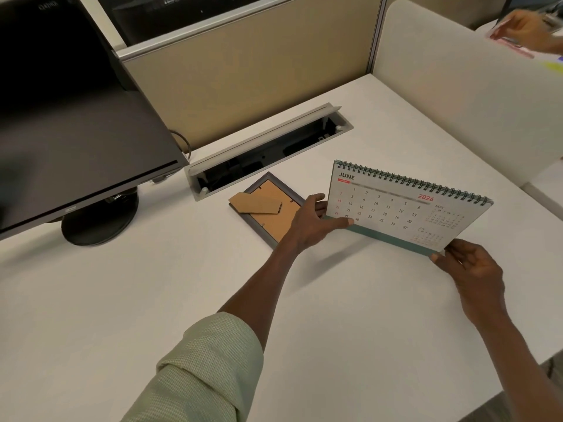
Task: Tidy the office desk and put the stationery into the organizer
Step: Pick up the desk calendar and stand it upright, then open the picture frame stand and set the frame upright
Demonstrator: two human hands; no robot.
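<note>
On white desk [152,300] — calendar [396,208] held, seemingly upright — beige partitions [243,86].

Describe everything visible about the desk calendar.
The desk calendar is a tent-style stand-up type with dark spiral wire binding along its top edge. Its pale page reads JUNE in dark letters and 2026 in red, with a date grid and small MAY and JUL grids at the right; a teal band runs along the bottom. It stands upright, slightly tilted, on the white desk beside a face-down picture frame. The left hand grips its lower left corner, the right hand its lower right corner.
</note>
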